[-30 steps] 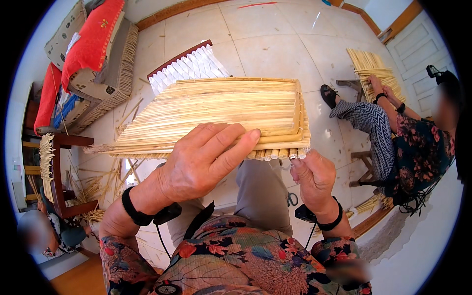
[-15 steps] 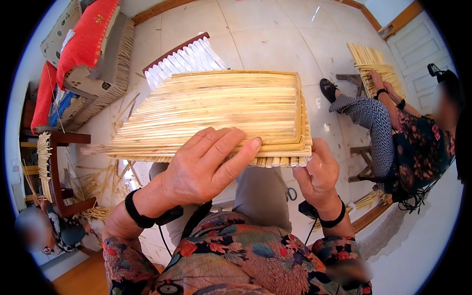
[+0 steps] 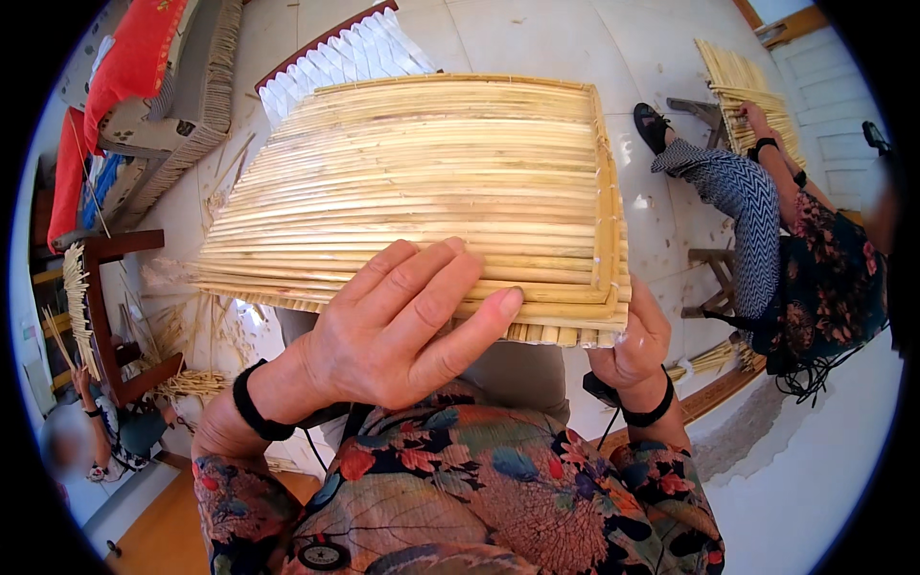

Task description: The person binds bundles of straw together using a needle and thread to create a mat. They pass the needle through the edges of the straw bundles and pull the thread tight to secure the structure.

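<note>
A stiff mat [image 3: 450, 177] of pale yellow plant stalks lies tilted over my lap. Its stalks run side by side, and a stitched stalk border follows the far and right edges. Cut ends of a lower layer of stalks show along the near edge. My left hand [image 3: 407, 321] rests flat on the near part of the mat, fingers stretched and thumb apart toward the right. At the near right corner my right hand [image 3: 637, 340] grips the mat from below, its fingertips partly hidden behind it.
Beyond the mat stands a dark-framed piece with white pleated cloth [image 3: 345, 57]. A sofa with a red cover [image 3: 139, 57] is far left. On the right a seated person [image 3: 767, 220] handles another stalk bundle [image 3: 747, 86]; a second person [image 3: 115, 422] sits at left. Loose stalks [image 3: 192, 383] litter the floor.
The mat now tilts up more and its far edge sits higher in view. My left hand stays laid on it, and my right hand keeps its corner hold, slightly farther right.
</note>
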### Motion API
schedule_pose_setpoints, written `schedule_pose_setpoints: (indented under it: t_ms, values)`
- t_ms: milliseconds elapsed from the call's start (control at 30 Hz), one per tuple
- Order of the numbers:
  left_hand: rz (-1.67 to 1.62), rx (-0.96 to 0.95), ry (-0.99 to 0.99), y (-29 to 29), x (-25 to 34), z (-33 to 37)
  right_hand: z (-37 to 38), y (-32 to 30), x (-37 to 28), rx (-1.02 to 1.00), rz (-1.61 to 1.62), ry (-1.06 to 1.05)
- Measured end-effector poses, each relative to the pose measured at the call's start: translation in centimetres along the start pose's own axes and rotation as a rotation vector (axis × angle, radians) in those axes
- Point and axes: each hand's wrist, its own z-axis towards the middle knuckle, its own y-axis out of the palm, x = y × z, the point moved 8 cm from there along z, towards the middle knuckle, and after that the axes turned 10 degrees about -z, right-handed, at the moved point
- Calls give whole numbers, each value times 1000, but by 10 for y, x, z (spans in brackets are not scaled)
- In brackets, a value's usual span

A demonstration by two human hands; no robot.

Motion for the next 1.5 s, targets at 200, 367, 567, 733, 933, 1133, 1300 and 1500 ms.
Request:
schedule_pose_setpoints:
  t_ms: [200, 367, 567, 733, 933, 1133, 1300, 1500]
  values:
    - [-60, -48, 12, 0, 4, -1, -3, 4, 2, -44, 102, 19]
    - [-49, -54, 14, 0, 5, -3, -6, 9, 9, -84, 181, 114]
    - [-34, -70, 21, -1, 4, 1, 7, 3, -1, -41, -12, 4]
    - [50, 14, 17, -9, -4, 4, 24, -1, -11, 68, 1, -48]
    - [75, 26, 49, -19, -16, 14, 43, -8, -12, 135, -96, -149]
    - [85, 2, 35, -21, -22, 31, 58, -11, 0, 146, -71, -150]
    - [97, 34, 21, -26, -33, 38, 68, -13, 11, 29, -16, -177]
    - [93, 50, 19, -27, -37, 45, 68, -13, 15, 126, 31, -100]
